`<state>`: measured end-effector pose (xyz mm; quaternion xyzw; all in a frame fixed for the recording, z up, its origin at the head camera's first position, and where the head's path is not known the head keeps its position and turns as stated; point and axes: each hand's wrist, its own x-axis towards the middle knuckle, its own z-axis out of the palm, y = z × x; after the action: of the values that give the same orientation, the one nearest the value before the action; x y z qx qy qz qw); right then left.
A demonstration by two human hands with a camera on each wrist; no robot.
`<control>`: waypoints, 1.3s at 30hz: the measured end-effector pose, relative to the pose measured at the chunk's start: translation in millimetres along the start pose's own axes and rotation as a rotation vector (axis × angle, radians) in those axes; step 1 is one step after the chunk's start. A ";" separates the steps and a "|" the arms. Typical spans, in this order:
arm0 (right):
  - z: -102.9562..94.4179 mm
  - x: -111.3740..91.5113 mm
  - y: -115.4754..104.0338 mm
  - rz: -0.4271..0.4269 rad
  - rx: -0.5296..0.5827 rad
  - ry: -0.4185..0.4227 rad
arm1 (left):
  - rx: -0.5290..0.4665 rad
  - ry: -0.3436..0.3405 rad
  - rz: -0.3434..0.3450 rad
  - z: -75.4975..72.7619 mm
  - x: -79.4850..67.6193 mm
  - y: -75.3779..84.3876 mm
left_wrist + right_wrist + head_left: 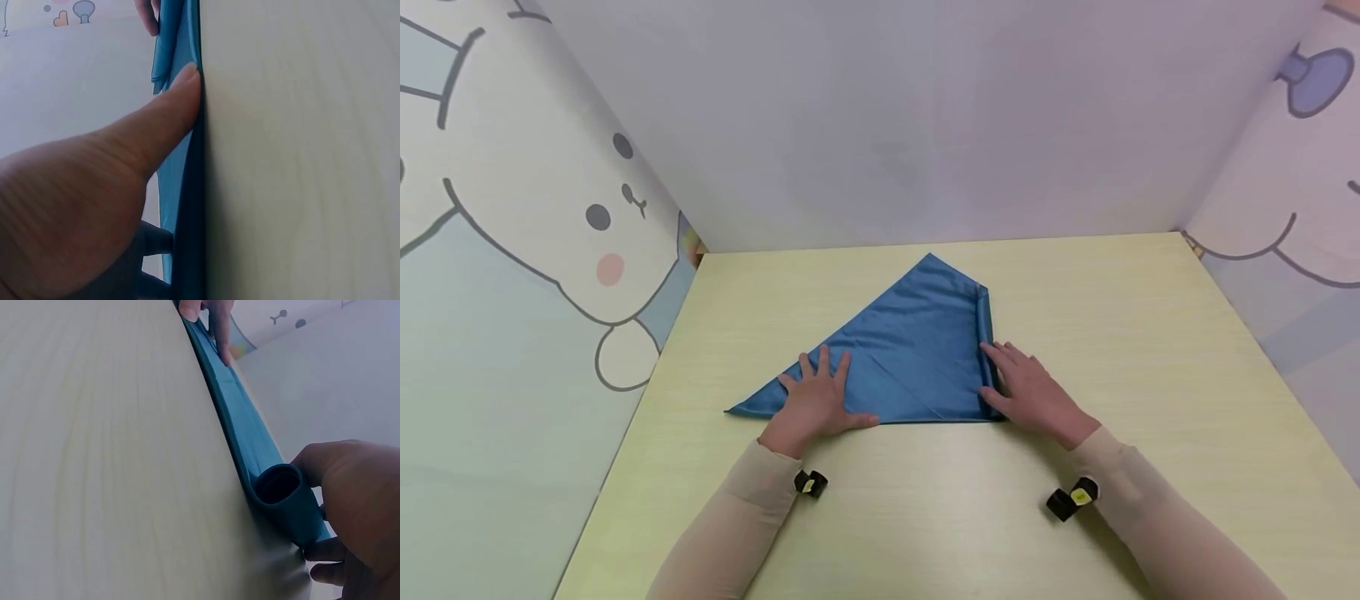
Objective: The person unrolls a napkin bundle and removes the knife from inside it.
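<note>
A blue satiny cloth (917,350), folded to a pointed shape, lies on the table with its right edge turned into a narrow roll (984,333). My left hand (820,400) presses flat on the cloth's left part, fingers spread, thumb along the near edge. At the right edge, my right hand (1030,392) holds the roll, thumb and index finger lying over it. The right wrist view shows the hollow end of the roll (300,515), with thumb and fingers about it. In the left wrist view, my left thumb (181,87) rests at the cloth's folded edge.
The pale wooden table (1135,333) runs back to a plain whitish panel (880,125). Side panels with cartoon animals (550,208) stand left and right. Small black devices (1072,498) sit at both wrists.
</note>
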<state>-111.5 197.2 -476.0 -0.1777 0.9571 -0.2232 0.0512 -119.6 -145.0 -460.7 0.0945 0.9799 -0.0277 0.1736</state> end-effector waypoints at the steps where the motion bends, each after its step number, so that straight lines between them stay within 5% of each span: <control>1: -0.3 -0.9 0.6 0.001 -0.001 0.005 | -0.001 0.003 0.002 0.1 0.0 -0.1; 17: 0.7 -8.6 12.5 0.017 -0.093 0.000 | 0.005 0.000 0.000 -1.6 0.3 -2.5; 27: -1.4 -3.5 -2.9 -0.079 -0.107 0.049 | -0.054 0.121 -0.058 -7.4 -18.9 -2.8; 33: 1.7 3.8 -4.7 -0.099 -0.155 0.022 | -0.049 0.054 -0.132 2.3 -28.9 -16.4; 39: 6.3 4.2 3.8 -0.054 -0.205 -0.016 | -0.078 0.055 -0.110 11.7 -30.2 -28.0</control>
<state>-115.5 196.3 -483.4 -0.2094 0.9693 -0.1240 0.0345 -93.3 -178.8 -460.7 0.0344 0.9883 0.0036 0.1485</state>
